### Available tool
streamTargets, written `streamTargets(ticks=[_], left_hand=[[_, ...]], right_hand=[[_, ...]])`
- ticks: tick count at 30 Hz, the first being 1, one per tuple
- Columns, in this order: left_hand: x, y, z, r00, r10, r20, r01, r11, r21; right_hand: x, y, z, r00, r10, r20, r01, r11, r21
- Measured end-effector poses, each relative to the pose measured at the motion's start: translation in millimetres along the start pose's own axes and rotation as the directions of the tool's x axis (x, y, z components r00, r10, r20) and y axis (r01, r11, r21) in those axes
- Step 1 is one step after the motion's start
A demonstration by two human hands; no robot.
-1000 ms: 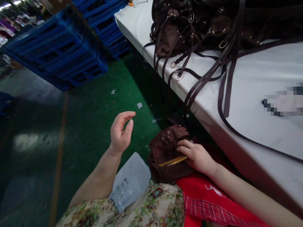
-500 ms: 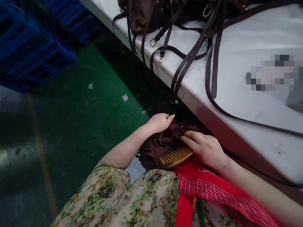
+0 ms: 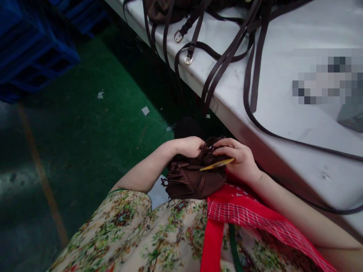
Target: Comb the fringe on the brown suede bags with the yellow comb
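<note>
A small dark brown fringed bag (image 3: 193,179) rests on my lap, just below the table edge. My left hand (image 3: 188,146) is closed on the bag's top at its left side. My right hand (image 3: 238,158) grips the bag's top from the right, and a yellow wooden comb (image 3: 217,164) is tucked under its fingers, lying edge-on across the bag. The fingertips of both hands almost meet over the bag's opening.
A white table (image 3: 283,113) runs along the right, with brown straps (image 3: 224,60) and buckles hanging over its edge. A red apron (image 3: 241,223) covers my floral dress (image 3: 136,234). Green floor (image 3: 99,124) with paper scraps lies to the left, blue pallets (image 3: 31,49) beyond.
My left hand dropped from mid-air onto the bag and closed on its top. The right hand shifted up to the bag's top, and the comb turned edge-on. The view tilted down.
</note>
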State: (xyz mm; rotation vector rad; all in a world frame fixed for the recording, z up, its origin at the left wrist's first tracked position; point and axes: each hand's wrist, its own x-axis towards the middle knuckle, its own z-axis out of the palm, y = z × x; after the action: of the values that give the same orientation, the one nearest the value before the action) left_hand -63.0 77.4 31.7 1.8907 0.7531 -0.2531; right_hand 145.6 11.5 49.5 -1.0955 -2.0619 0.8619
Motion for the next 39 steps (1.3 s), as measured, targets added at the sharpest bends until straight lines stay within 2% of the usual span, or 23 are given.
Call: streamTargets(ticks=[3,6,8,10,12,13,15,16,18,20,22,24,25,27,28,30,31,33,36,38,39], left_hand=[[1.8,5.3,-7.6,0.993,0.115,-0.007,-0.115,0.993,-0.017],[4.8,3.0,-13.4,0.963,0.256,0.089,-0.225,0.938,-0.263],[6.2,-3.1,-12.3,0.941,0.289,0.178,-0.163,0.845,-0.509],[6.1,-10.0,-8.4,0.931,0.285,0.226,-0.037,0.692,-0.721],[4.5,-13.4,-4.5,0.922,0.276,0.271,0.062,0.586,-0.808],[3.2,-12.7,-3.5,0.907,0.286,0.309,0.082,0.598,-0.797],[0.0,-6.3,-4.9,0.883,0.298,0.362,0.043,0.718,-0.695],[-1.9,-1.4,-7.4,0.891,0.274,0.362,0.001,0.795,-0.606],[-5.7,8.5,-15.8,0.939,0.165,0.301,-0.042,0.925,-0.378],[-8.3,13.9,-25.7,0.975,0.034,0.218,0.001,0.987,-0.160],[-8.1,11.8,-31.1,0.985,-0.057,0.165,0.066,0.997,-0.047],[-5.4,3.2,-26.6,0.983,-0.128,0.130,0.140,0.986,-0.087],[-3.5,-2.2,-20.1,0.981,-0.158,0.114,0.176,0.970,-0.167],[0.0,-12.1,-1.4,0.982,-0.173,0.078,0.190,0.889,-0.417],[1.1,-15.6,9.2,0.987,-0.153,0.048,0.154,0.822,-0.548],[1.5,-18.7,28.0,0.994,-0.112,-0.013,0.068,0.687,-0.723],[0.7,-18.6,34.9,0.994,-0.106,-0.034,0.042,0.640,-0.767],[-2.6,-16.7,42.8,0.990,-0.125,-0.065,0.022,0.595,-0.803],[-9.4,-14.5,43.8,0.978,-0.165,-0.128,-0.010,0.577,-0.817],[-12.5,-14.7,42.4,0.975,-0.172,-0.142,-0.019,0.568,-0.823],[-13.1,-14.9,42.1,0.976,-0.171,-0.134,-0.014,0.565,-0.825]], right_hand=[[11.9,5.0,2.1,0.985,0.166,0.037,-0.169,0.924,0.343],[20.4,12.5,4.4,0.968,0.236,0.086,-0.247,0.830,0.500],[23.8,17.1,4.7,0.958,0.264,0.111,-0.281,0.791,0.544],[25.5,20.6,3.6,0.953,0.272,0.129,-0.296,0.768,0.568],[25.7,22.6,1.7,0.955,0.268,0.127,-0.290,0.759,0.584],[25.7,22.8,0.8,0.957,0.267,0.115,-0.282,0.757,0.589],[26.5,21.9,0.5,0.957,0.272,0.097,-0.274,0.752,0.599],[27.7,21.2,1.5,0.956,0.277,0.096,-0.277,0.747,0.605],[32.3,20.5,6.3,0.954,0.285,0.096,-0.282,0.739,0.612],[39.5,22.9,14.3,0.955,0.287,0.078,-0.273,0.743,0.611],[47.4,29.9,23.2,0.957,0.289,0.037,-0.255,0.770,0.585],[53.4,40.8,29.1,0.956,0.294,0.007,-0.257,0.822,0.508],[54.8,46.8,29.9,0.954,0.298,-0.004,-0.266,0.857,0.442],[53.2,57.0,25.8,0.946,0.324,-0.026,-0.306,0.915,0.262],[49.9,60.2,21.4,0.935,0.351,-0.043,-0.340,0.926,0.163],[38.8,61.2,10.5,0.891,0.451,-0.062,-0.450,0.893,0.030],[31.7,59.2,5.3,0.857,0.513,-0.046,-0.512,0.858,0.028],[16.1,51.6,-2.4,0.766,0.641,0.051,-0.641,0.754,0.145],[-4.0,39.6,-5.4,0.580,0.743,0.333,-0.802,0.452,0.390],[-11.4,35.4,-3.1,0.478,0.696,0.535,-0.858,0.240,0.454],[-12.8,34.6,-0.9,0.451,0.647,0.615,-0.870,0.164,0.465]])
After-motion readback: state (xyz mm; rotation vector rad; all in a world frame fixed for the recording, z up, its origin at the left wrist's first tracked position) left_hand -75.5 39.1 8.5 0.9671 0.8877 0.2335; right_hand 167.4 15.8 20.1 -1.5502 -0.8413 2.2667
